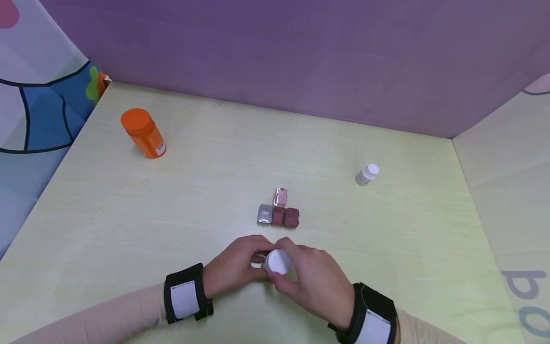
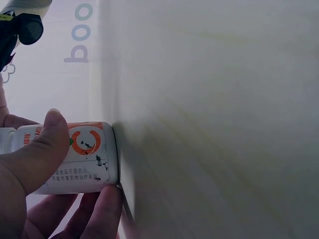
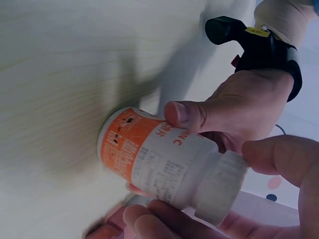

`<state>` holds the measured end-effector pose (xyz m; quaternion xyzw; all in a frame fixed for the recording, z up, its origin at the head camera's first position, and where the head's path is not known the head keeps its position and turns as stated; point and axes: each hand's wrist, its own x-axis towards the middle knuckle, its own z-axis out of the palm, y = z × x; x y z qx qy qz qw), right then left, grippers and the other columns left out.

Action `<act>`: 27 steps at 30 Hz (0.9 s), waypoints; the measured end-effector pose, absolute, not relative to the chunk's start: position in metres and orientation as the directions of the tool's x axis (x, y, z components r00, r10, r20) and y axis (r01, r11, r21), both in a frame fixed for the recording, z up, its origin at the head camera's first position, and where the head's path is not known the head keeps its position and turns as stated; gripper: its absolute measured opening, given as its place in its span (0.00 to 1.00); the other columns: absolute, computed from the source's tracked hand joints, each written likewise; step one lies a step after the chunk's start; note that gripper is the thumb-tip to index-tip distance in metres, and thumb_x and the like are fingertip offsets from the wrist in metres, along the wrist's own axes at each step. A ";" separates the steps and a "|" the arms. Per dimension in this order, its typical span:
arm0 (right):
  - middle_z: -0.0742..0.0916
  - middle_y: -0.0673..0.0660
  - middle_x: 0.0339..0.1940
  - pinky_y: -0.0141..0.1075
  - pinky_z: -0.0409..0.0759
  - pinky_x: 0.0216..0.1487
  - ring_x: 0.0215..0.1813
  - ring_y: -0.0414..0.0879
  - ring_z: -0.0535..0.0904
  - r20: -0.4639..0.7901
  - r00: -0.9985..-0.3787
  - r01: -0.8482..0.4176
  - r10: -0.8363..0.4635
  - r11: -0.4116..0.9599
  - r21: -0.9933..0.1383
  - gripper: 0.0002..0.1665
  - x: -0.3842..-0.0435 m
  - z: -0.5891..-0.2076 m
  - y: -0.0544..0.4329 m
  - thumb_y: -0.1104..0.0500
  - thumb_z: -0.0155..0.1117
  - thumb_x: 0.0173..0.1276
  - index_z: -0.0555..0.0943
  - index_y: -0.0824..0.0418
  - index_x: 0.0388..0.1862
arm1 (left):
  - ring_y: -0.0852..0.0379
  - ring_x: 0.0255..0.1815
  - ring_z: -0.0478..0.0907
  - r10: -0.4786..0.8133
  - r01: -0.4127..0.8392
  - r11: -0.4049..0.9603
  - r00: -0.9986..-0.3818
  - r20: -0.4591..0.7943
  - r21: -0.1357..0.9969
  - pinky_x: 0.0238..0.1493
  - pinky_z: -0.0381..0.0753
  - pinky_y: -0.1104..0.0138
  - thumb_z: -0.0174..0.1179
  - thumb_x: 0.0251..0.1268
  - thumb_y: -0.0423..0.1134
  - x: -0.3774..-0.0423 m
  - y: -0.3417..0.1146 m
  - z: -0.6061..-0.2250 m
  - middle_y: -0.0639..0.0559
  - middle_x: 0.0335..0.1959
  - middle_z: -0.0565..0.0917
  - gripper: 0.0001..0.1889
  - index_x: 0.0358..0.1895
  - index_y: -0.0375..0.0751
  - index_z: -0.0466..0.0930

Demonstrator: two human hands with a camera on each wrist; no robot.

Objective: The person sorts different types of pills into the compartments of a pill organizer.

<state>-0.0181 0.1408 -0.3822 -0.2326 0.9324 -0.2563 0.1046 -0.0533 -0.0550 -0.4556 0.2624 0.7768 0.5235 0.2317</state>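
A white pill bottle with an orange-and-white label [image 3: 149,154] stands on the table between both hands, near its front. My left hand [image 1: 238,263] grips the bottle's body, thumb across the label in the left wrist view. The bottle's ribbed white cap [image 3: 222,186] is pinched between the thumb and fingers of my right hand [image 1: 315,279]. The cap sits on the bottle's neck. Just beyond the hands lie several small wrapped blocks: a silver one [image 1: 265,214], a pink one [image 1: 280,197] and dark red ones [image 1: 291,218].
An orange bottle with an orange lid [image 1: 143,134] stands at the back left of the pale table [image 1: 206,153]. A small white-capped bottle [image 1: 367,174] stands at the right. A purple panel [image 1: 275,57] borders the back, with printed panels at both sides.
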 end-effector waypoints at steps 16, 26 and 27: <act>0.86 0.48 0.31 0.31 0.76 0.30 0.28 0.39 0.78 -0.036 -0.859 -0.419 -0.510 0.742 -0.523 0.25 -0.017 -0.383 0.142 0.58 0.78 0.60 0.76 0.60 0.52 | 0.55 0.51 0.83 0.647 0.160 0.325 -0.756 -0.096 0.932 0.53 0.82 0.69 0.77 0.55 0.29 -0.053 -0.055 -0.456 0.56 0.45 0.85 0.22 0.55 0.37 0.86; 0.83 0.48 0.24 0.29 0.70 0.25 0.24 0.37 0.71 -0.005 -0.871 -0.416 -0.492 0.743 -0.524 0.26 -0.017 -0.384 0.142 0.54 0.80 0.61 0.74 0.60 0.48 | 0.56 0.51 0.83 0.649 0.168 0.328 -0.755 -0.093 0.930 0.54 0.82 0.68 0.77 0.54 0.28 -0.053 -0.055 -0.454 0.56 0.46 0.85 0.22 0.55 0.38 0.87; 0.84 0.48 0.26 0.30 0.72 0.27 0.25 0.38 0.73 -0.018 -0.870 -0.411 -0.492 0.745 -0.526 0.25 -0.017 -0.384 0.142 0.55 0.80 0.61 0.74 0.60 0.48 | 0.56 0.51 0.83 0.649 0.165 0.324 -0.755 -0.092 0.932 0.54 0.82 0.68 0.77 0.54 0.29 -0.053 -0.055 -0.454 0.56 0.46 0.86 0.23 0.55 0.38 0.86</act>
